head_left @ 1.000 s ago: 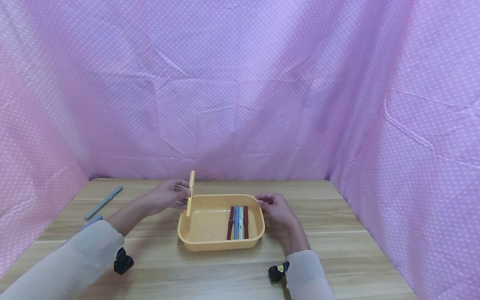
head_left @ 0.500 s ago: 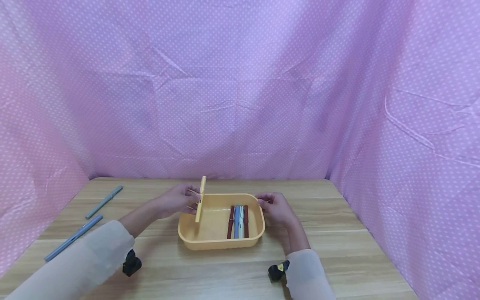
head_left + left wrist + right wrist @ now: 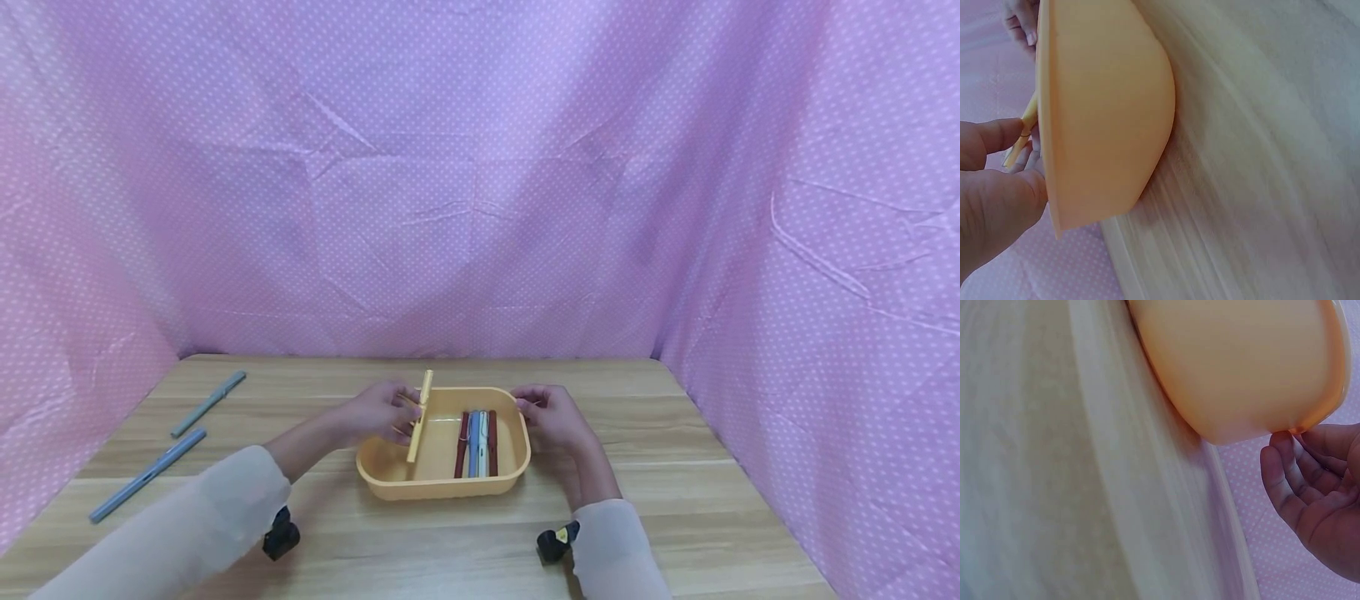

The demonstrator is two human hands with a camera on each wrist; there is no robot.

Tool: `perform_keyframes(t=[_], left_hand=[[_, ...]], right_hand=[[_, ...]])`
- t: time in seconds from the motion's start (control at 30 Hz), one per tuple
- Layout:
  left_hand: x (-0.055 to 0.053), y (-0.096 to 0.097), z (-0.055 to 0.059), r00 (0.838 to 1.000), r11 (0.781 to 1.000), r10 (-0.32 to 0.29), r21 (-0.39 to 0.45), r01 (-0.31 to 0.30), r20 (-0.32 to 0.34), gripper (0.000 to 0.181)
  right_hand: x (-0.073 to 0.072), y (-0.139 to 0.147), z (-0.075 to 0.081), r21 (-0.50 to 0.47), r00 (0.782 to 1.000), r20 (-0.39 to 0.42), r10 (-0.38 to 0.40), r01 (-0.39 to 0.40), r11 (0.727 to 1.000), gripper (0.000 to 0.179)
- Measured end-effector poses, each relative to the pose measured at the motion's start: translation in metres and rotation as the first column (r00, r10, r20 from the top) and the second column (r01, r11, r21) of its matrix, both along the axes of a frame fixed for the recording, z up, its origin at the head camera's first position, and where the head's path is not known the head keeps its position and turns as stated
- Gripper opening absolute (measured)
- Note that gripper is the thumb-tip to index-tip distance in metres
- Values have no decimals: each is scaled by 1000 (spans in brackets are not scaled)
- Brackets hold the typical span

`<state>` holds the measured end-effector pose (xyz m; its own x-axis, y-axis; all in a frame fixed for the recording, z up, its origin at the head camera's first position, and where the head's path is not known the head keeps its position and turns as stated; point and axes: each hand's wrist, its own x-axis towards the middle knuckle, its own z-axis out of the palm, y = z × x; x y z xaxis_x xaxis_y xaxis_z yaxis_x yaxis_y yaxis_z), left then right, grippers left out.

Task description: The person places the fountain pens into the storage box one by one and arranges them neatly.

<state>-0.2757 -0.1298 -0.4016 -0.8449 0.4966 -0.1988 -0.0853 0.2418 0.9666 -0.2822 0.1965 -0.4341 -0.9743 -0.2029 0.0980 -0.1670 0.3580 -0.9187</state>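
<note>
One gray-blue pen (image 3: 147, 477) lies left of the left hand (image 3: 381, 414). One yellow tray (image 3: 442, 492) beneath that hand holds four pens (image 3: 473, 446), nearer the right hand (image 3: 557, 421): two dark red, one blue, one pale. The right hand, fingers bent, pinches its rim (image 3: 527, 444); the left, nearly closed, pinches one yellow pen (image 3: 418, 429), tilted over the tray. One green pen (image 3: 208, 406) lies beyond, leftward.

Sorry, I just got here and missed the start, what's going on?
A person's left hand holds a yellow pen over a yellow tray, while the right hand grips its right rim. Inside, two dark red pens, a blue pen and a pale pen lie side by side. A green-grey pen and a blue-grey pen lie on the table to the left.
</note>
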Motion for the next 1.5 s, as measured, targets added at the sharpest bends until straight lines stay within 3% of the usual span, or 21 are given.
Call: perform_keyframes(t=[0.5, 0.63, 0.87, 1.03, 1.5], left_hand=[[3, 23, -22, 999, 999, -5, -54, 3, -32, 26], [5, 28, -27, 1000, 998, -3, -63, 2, -8, 25], [11, 35, -36, 998, 998, 26, -61, -23, 57, 25], [11, 42, -38, 994, 995, 72, -78, -66, 81, 25], [11, 52, -38, 987, 989, 112, -106, -100, 115, 15]], right_hand=[[0, 1, -3, 2, 999, 19, -29, 29, 1000, 19], [3, -1, -2, -22, 998, 53, -31, 32, 999, 19], [1, -2, -5, 6, 1000, 17, -14, 14, 1000, 19], [1, -2, -2, 10, 1000, 14, -23, 23, 1000, 19], [2, -3, 2, 16, 999, 15, -39, 39, 999, 19]])
